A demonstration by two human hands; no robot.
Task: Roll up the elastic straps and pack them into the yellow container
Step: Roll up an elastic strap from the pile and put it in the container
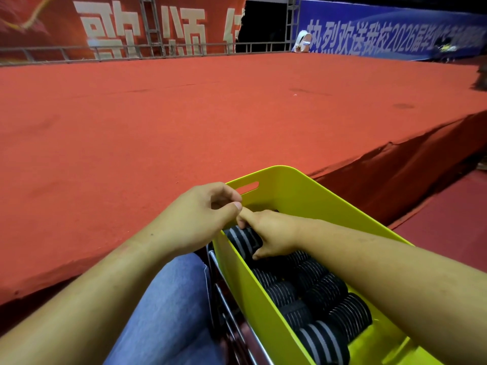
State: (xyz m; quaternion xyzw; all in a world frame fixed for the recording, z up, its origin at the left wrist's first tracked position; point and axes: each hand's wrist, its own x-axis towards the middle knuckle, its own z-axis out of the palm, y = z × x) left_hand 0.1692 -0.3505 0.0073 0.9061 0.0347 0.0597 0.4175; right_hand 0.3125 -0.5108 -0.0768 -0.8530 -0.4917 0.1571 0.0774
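Head view: your right hand (274, 233) clasps a rolled strap (242, 239) inside the yellow container (295, 191); likely soft and springy, so squeeze its sides; whether your curled left hand (200, 214) holds anything is unclear.

view: head-worn | facing: forward and down | range: close over yellow container (290, 191) | beyond: red carpet (184, 114)

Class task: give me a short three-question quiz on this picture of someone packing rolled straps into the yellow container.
1. True or false: the yellow plastic container is empty.
2. The right hand grips: A a pair of scissors; B a black, grey-striped rolled elastic strap; C a water bottle.
3. What colour is the carpeted platform beyond the container?
Key: 1 false; 2 B; 3 red.
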